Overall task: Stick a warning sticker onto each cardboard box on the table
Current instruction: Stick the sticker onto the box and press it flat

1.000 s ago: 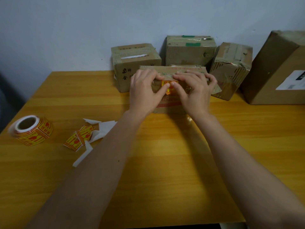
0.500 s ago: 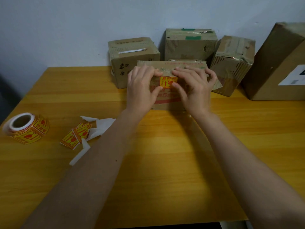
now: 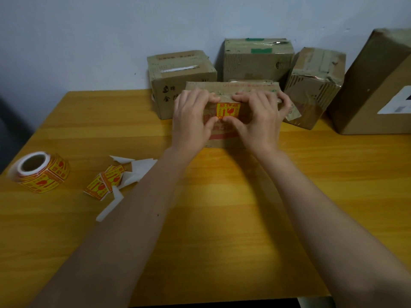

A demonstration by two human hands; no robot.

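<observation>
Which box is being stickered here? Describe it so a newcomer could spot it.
On the wooden table, in front of the boxes against the wall, stands one nearer cardboard box. Both hands press it, and it alone shows a yellow-and-red warning sticker.

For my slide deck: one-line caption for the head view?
Both hands press a warning sticker onto the front box.
</observation>
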